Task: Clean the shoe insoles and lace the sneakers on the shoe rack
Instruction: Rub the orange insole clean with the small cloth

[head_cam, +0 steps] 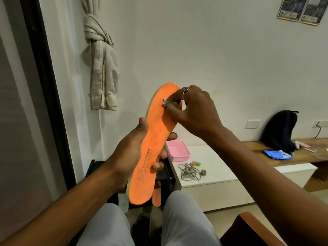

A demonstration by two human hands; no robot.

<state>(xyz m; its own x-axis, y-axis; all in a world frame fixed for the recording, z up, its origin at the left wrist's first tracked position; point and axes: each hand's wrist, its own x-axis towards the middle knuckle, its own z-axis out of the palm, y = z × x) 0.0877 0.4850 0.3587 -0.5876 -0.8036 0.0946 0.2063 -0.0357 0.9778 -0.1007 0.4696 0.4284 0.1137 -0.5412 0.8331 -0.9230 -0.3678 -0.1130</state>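
Observation:
My left hand grips an orange insole by its lower half and holds it upright in front of me, printed side toward me. My right hand pinches a small grey wad and presses it against the insole's upper part. A second orange insole shows partly below the first, between my knees. A tangle of grey shoelaces lies on the white ledge to the right. A dark shoe is dimly visible on the floor between my legs.
A pink tray, a small coloured item and a metal ring sit on the ledge. A black rack stands behind the insole. A black backpack and blue packet rest on the wooden bench. Knotted curtain hangs left.

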